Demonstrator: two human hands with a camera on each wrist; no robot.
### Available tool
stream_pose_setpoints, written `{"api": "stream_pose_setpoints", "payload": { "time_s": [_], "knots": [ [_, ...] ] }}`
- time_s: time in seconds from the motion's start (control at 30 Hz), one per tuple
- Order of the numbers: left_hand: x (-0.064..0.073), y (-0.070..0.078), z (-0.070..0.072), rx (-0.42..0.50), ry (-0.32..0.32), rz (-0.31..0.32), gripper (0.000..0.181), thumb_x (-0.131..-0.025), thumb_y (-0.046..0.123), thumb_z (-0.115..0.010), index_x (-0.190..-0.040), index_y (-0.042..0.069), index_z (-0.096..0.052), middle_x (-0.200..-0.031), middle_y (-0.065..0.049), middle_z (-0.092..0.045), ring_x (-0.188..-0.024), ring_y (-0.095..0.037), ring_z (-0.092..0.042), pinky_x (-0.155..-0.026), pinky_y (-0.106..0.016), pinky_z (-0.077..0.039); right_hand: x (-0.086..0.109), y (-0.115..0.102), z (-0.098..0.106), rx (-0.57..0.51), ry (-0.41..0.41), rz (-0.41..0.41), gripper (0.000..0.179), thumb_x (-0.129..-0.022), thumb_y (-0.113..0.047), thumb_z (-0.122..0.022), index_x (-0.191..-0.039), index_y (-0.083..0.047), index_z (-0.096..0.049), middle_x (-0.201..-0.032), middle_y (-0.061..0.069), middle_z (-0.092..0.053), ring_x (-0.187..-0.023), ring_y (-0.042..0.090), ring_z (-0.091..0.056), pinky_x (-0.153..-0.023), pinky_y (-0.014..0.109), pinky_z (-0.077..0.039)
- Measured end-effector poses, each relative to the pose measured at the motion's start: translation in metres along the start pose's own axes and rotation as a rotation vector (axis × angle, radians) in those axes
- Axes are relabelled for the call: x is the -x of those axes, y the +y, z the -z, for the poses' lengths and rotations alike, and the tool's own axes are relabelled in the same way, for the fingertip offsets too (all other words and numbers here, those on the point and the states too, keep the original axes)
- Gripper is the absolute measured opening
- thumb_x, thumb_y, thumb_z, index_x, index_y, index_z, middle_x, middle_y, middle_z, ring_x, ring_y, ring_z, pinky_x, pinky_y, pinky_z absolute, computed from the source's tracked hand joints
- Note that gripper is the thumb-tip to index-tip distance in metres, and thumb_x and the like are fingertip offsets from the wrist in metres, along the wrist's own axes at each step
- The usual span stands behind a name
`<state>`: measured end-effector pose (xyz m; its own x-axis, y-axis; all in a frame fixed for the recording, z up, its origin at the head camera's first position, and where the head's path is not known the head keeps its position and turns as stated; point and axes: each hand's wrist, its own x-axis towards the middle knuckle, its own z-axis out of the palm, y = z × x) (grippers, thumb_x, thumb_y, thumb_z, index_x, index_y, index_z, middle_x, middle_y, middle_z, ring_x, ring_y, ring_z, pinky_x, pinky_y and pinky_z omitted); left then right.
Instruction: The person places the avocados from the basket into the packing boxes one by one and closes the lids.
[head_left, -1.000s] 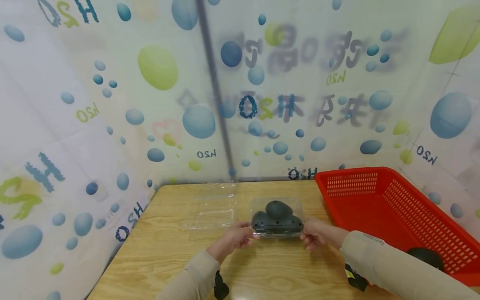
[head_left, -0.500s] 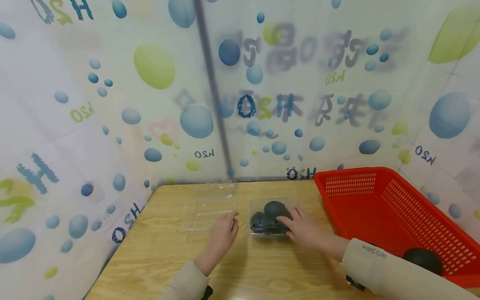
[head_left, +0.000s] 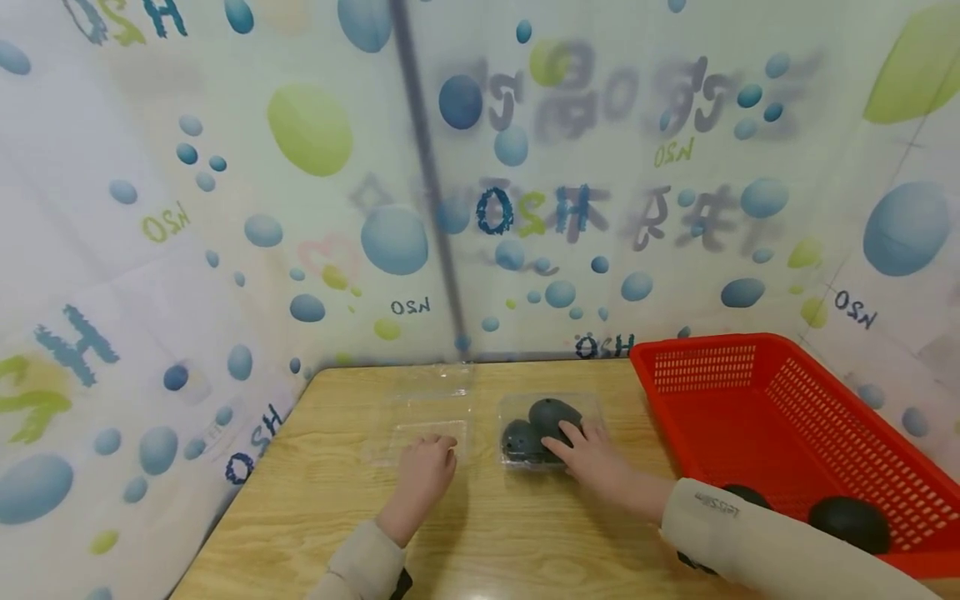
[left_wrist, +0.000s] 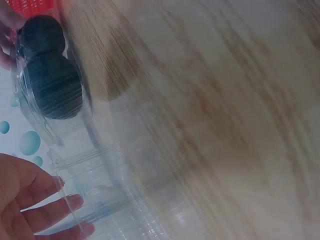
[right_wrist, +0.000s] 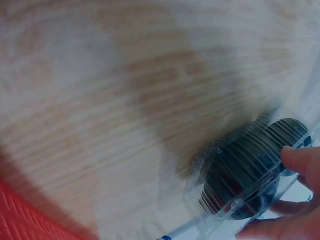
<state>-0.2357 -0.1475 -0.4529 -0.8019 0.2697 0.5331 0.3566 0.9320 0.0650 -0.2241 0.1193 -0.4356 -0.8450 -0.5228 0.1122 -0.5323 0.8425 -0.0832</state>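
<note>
Head view shows dark avocado-like fruits (head_left: 552, 416) lying in a clear plastic clamshell (head_left: 512, 407) on the wood-grain table (head_left: 315, 517), your right hand (head_left: 596, 462) over its right side with thumb and fingers spread at the fruits, though you cannot tell whether they grip one. Left of it, your left hand (head_left: 426, 468) has its fingers loosely extended at the near edge of a second clear clamshell (head_left: 431, 407). Farther right, your red slatted basket (head_left: 727, 417) holds two more dark fruits (head_left: 849, 523), one partly hidden by your right sleeve (head_left: 757, 533).

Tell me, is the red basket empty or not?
Not empty: in the head view two dark ovals lie in the basket, at its near end, both partly hidden by the right sleeve.
</note>
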Motion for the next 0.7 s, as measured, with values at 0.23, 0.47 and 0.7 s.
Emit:
{"api": "stream_pose_setpoints", "payload": {
  "time_s": [0.23,0.47,0.7],
  "knots": [
    [0.004,0.003,-0.001,0.003,-0.057,0.004,0.008,-0.081,0.013,-0.064,-0.084,0.010,-0.071,-0.078,-0.004,-0.069,-0.060,-0.024,-0.056,-0.056,-0.037,-0.045,-0.020,0.011,-0.006,-0.052,0.031,-0.022,0.044,-0.084,-0.009,-0.064,-0.126,-0.012,-0.052,-0.131,0.024,-0.042,-0.114,0.051,-0.038,-0.096,0.064,-0.029],
    [0.007,0.004,-0.001,0.007,-0.100,0.045,0.009,-0.083,0.015,-0.064,-0.087,0.011,-0.071,-0.082,-0.005,-0.069,-0.066,-0.026,-0.059,-0.062,-0.041,-0.045,-0.039,0.021,-0.013,-0.113,0.081,-0.028,0.043,-0.087,-0.002,-0.058,-0.129,-0.008,-0.050,-0.135,0.027,-0.038,-0.121,0.055,-0.030,-0.099,0.065,-0.023],
    [0.009,0.002,0.001,0.028,-0.112,0.058,0.007,-0.082,0.014,-0.066,-0.086,0.011,-0.070,-0.082,-0.004,-0.069,-0.066,-0.025,-0.058,-0.061,-0.038,-0.042,-0.061,0.035,-0.021,-0.083,0.108,-0.012,0.045,-0.088,-0.002,-0.056,-0.132,-0.008,-0.048,-0.137,0.027,-0.037,-0.122,0.054,-0.031,-0.100,0.063,-0.023]
  ]
}}
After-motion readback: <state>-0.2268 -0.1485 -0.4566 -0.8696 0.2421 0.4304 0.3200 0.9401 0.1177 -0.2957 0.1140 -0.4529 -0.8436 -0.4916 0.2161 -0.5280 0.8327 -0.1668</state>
